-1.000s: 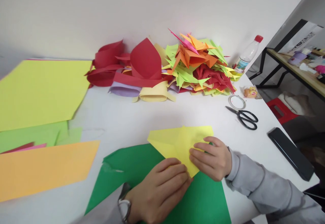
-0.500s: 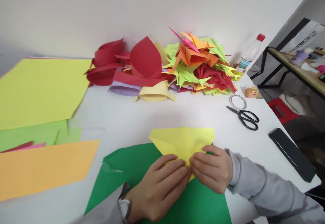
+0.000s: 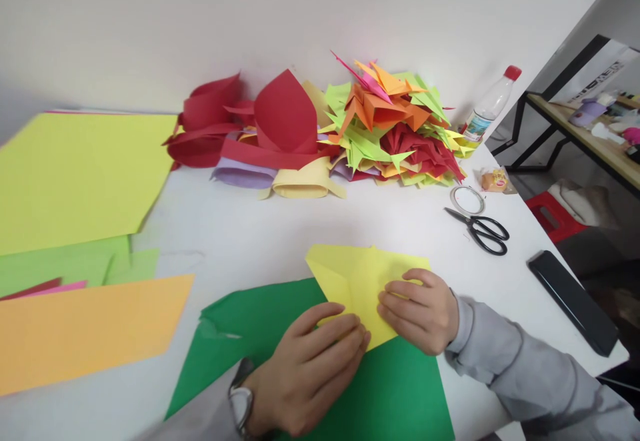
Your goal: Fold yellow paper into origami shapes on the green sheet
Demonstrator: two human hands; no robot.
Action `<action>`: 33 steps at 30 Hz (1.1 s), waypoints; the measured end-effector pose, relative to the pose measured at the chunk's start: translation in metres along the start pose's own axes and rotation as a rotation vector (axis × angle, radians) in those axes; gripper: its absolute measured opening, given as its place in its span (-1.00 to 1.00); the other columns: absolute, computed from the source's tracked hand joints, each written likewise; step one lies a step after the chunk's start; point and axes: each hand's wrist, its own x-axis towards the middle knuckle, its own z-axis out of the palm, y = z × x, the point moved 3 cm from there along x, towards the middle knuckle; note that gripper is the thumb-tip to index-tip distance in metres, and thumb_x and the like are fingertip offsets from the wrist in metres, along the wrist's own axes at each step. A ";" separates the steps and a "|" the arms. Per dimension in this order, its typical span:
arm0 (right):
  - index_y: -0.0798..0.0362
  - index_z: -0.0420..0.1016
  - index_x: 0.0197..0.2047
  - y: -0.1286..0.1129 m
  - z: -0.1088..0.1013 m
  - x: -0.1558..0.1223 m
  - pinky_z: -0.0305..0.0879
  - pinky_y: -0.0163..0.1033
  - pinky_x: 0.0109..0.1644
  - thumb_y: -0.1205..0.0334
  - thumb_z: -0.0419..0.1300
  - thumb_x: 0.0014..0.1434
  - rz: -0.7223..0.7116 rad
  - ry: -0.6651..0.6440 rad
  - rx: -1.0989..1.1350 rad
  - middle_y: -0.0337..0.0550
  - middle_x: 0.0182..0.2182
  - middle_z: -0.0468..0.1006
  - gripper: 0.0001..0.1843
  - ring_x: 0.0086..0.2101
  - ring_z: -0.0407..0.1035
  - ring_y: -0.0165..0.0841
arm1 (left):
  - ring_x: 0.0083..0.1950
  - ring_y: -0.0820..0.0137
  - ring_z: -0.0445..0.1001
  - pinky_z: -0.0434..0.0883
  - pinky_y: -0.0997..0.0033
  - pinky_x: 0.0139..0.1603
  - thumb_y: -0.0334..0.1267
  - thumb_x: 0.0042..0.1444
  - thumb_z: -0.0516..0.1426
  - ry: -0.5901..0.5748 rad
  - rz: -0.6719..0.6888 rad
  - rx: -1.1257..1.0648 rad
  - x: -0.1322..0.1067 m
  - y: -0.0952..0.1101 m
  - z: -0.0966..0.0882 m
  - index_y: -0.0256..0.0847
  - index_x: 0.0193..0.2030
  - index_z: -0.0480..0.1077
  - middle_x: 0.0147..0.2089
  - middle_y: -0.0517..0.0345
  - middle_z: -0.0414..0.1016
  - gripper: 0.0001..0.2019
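Note:
A folded sheet of yellow paper [image 3: 357, 278], with creases and a pointed lower end, is held between my two hands above a green sheet [image 3: 260, 314]. My left hand [image 3: 315, 361], with a watch at its wrist, closes on the paper's lower left edge near the point. On the right side, my right hand [image 3: 420, 311] grips the paper with fingers curled over its face. Both thumbs are hidden behind the paper or the fingers.
Folded paper pieces [image 3: 370, 128] and red paper shapes [image 3: 285, 114] are heaped along the wall. Black scissors [image 3: 480, 229], a tape roll [image 3: 467, 199], a black phone-like slab [image 3: 573, 301] and a bottle [image 3: 490, 104] stand or lie at right. Yellow [image 3: 90, 174] and orange sheets [image 3: 95, 331] lie left.
My right hand has moved up along the yellow paper's right edge, away from my left hand. The paper has tilted and shifted slightly right.

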 end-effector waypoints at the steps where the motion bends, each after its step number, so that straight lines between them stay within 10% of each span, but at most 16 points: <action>1: 0.22 0.54 -0.37 0.002 0.000 -0.001 0.33 -0.16 -0.25 0.48 0.04 0.26 0.003 0.001 -0.006 -0.06 -0.38 0.61 -0.73 -0.26 0.47 -0.32 | -0.18 0.45 0.50 0.31 0.31 0.03 -0.50 0.32 -0.14 0.012 -0.002 -0.006 -0.001 0.000 0.000 -0.32 -0.20 0.44 -0.34 0.15 0.60 -0.68; 33: 0.17 0.57 -0.17 0.005 0.004 -0.002 0.37 -0.16 -0.15 0.41 -0.02 0.30 0.031 -0.040 -0.040 -0.07 -0.20 0.64 -0.70 -0.19 0.45 -0.32 | -0.23 0.33 0.47 0.42 0.19 -0.10 -0.53 0.10 0.13 0.089 -0.040 0.192 -0.008 -0.007 0.005 -0.32 -0.26 0.44 -0.35 0.08 0.55 -0.89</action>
